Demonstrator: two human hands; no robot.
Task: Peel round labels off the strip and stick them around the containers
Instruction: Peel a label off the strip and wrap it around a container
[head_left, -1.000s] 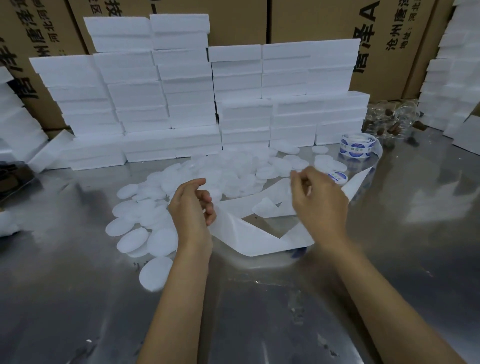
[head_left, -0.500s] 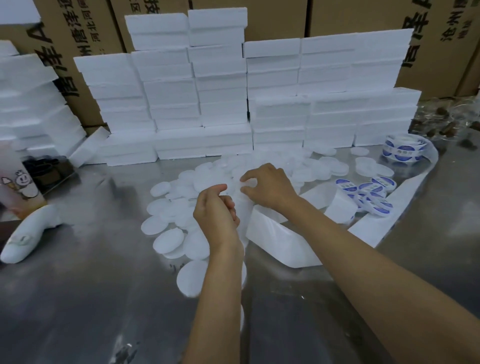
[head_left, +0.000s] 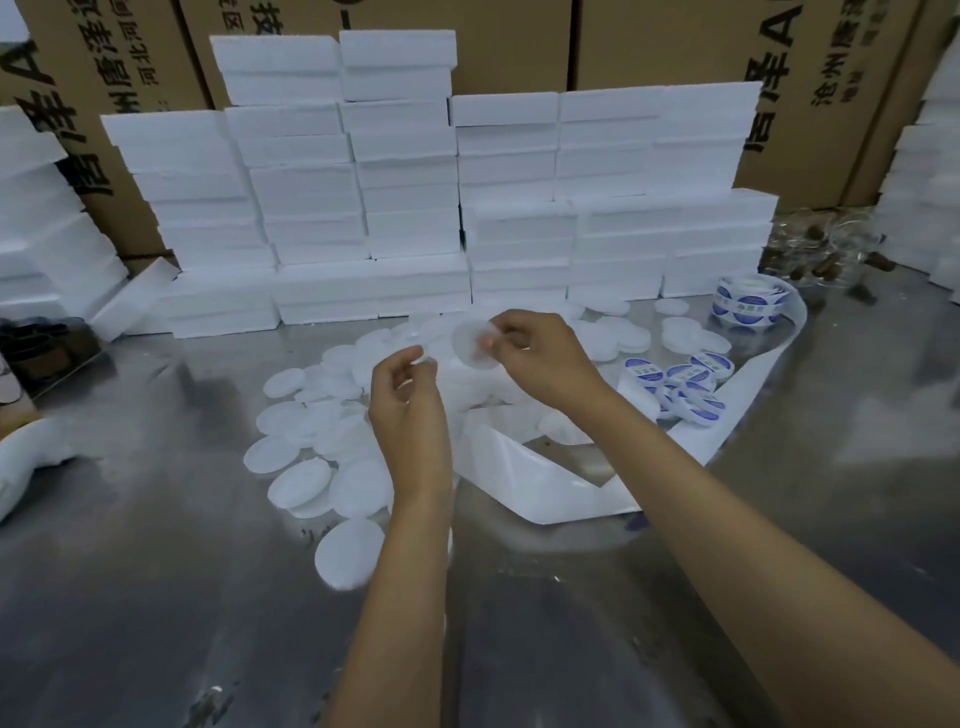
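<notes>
My right hand (head_left: 540, 364) pinches a round, translucent white container (head_left: 470, 343) by its right edge and holds it up on edge above the pile of round white containers (head_left: 322, 415). My left hand (head_left: 410, 400) hovers just below and left of it with curled fingers. A small pale patch shows inside them, and I cannot tell what it is. The white label strip (head_left: 545, 483) lies folded on the table under my right forearm and runs back to the roll of blue round labels (head_left: 748, 306). Several labelled containers (head_left: 685, 387) lie to the right.
White foam boxes (head_left: 415, 208) are stacked in a wall behind the pile, with more stacks at both sides and cardboard cartons (head_left: 649, 41) behind. Clear jars (head_left: 826, 254) stand at the back right. The steel table (head_left: 571, 649) is bare near me.
My right hand left the label strip, reached into the pile and now lifts one round container. My left hand stayed curled and rose slightly toward it.
</notes>
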